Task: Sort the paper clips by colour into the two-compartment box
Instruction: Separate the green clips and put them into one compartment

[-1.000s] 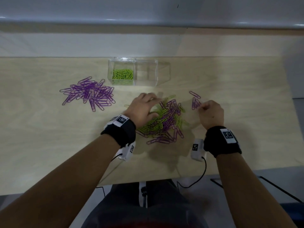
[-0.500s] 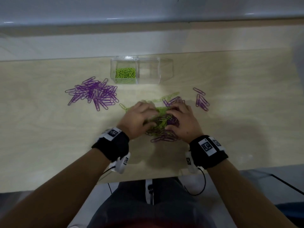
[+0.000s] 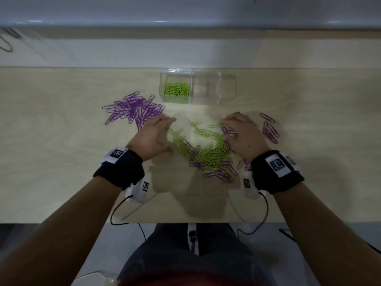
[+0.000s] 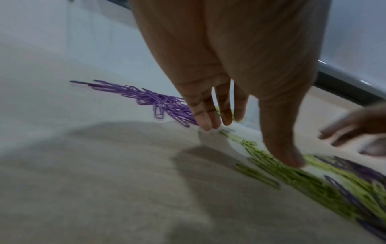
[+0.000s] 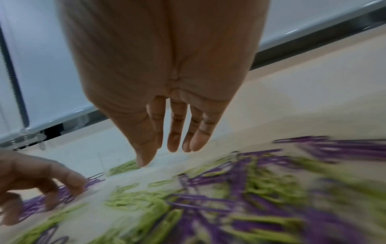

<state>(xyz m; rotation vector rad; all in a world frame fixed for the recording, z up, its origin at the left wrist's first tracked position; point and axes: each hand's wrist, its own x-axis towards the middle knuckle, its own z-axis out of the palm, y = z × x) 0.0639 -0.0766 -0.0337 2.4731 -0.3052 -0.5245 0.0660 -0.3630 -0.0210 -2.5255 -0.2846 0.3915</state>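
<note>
While colours are parted, mixed clips [image 3: 212,153] are spread by left hand [image 3: 153,135] and right hand [image 3: 243,135], both flat, grasping nothing.

**No readable text**

The white tags on the left wristband [image 3: 117,153] and right wristband [image 3: 278,164] carry only black square marker patterns (no letters or numbers can be made out); nothing else bears writing.
</note>
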